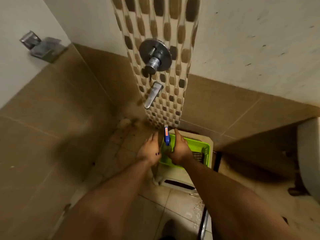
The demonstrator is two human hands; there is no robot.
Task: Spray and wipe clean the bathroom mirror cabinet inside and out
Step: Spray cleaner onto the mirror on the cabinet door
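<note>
A spray bottle with a blue trigger head is held upright at the left end of a green basket, which is set on a pale stool. The bottle's clear body is gripped by the right hand, whose fingers are curled round it from the right. The left hand is kept just beside the bottle on its left, fingers fairly straight; whether contact is made cannot be told. A chrome spout is seen on the tiled wall above.

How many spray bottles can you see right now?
1. The spray bottle, blue-headed, is upright between the left hand and right hand, over the green basket. Others could be hidden behind the hands.
</note>
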